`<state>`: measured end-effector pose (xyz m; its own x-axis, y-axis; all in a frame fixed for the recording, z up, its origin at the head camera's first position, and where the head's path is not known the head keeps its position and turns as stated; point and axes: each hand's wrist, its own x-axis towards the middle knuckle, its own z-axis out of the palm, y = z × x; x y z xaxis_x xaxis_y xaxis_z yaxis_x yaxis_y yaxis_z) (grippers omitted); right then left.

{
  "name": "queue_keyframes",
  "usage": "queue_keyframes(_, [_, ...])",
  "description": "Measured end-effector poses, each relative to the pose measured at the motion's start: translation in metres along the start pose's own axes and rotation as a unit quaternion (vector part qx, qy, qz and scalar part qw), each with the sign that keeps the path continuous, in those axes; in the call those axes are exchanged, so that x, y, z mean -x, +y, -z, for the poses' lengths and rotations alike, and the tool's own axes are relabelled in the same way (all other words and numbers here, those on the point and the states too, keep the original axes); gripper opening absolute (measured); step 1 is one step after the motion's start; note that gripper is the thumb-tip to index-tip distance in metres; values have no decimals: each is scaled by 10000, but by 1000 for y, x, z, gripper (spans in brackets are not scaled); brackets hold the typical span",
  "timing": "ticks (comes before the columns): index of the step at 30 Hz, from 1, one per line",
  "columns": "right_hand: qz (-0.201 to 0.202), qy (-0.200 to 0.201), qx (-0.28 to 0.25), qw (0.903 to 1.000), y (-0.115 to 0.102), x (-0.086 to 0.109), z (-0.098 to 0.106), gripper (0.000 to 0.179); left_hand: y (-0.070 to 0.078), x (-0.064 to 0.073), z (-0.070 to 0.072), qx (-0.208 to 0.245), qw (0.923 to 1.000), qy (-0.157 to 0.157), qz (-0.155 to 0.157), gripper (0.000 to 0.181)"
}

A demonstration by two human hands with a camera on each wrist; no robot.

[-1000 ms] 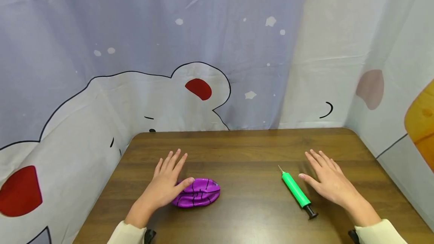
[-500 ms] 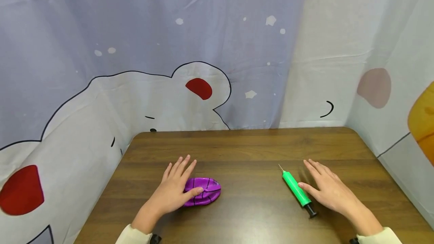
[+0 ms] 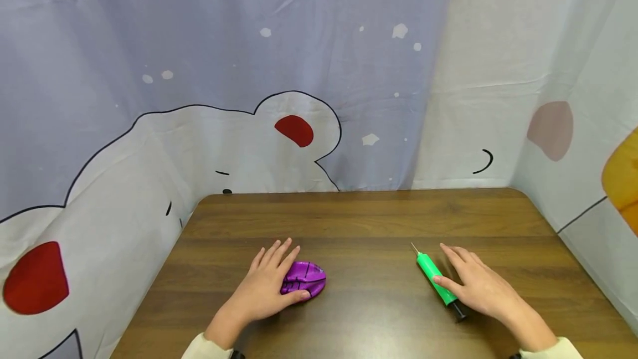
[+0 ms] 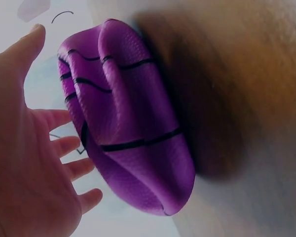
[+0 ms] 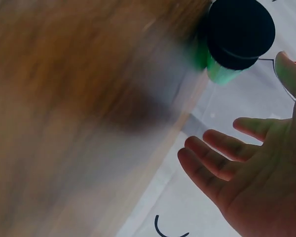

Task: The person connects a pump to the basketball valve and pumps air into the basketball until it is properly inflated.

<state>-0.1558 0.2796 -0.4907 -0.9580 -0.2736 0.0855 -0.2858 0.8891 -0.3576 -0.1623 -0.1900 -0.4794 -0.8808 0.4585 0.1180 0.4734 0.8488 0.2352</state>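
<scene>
A purple deflated ball with black lines lies folded on the table. My left hand is over its left side, fingers spread and thumb across its near edge in the head view. The left wrist view shows the ball's creased side in front of the palm, with the fingers straight. On the right lies a green ball pump with a thin needle at its far end and a black handle. My right hand hovers at its right side, fingers extended, the thumb overlapping the barrel. Its black end shows in the right wrist view.
The wooden table has rounded far corners. A printed curtain hangs close behind it and along both sides. The ball and the pump lie a good distance apart.
My left hand has moved right and nearer over the ball. My right hand has moved left and nearer, its thumb coming over the pump's barrel. Ball and pump lie where they were.
</scene>
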Motion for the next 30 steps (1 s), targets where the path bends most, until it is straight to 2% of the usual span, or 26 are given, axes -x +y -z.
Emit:
queue_keyframes(6, [43,-89,114,9999,-3,-5,-4,85,3,-2,-7,-128,9998,-101,-75,95])
queue_keyframes(17, [-235,-446,102,9987,-13,-10,-12,80,12,-8,-15,-334,9986,-371,-170,98])
queue_keyframes(22, [-305,-673,131,9972,-17,-12,-14,83,14,-10,-16,-487,9978,-408,-181,98])
queue_keyframes(26, [-135,-698,219,9972,-19,-14,-13,84,14,-12,-17,-653,9970,-369,-194,98])
queue_keyframes(30, [169,-682,384,9968,-21,-15,-14,75,15,-14,-17,-795,9959,-369,-205,95])
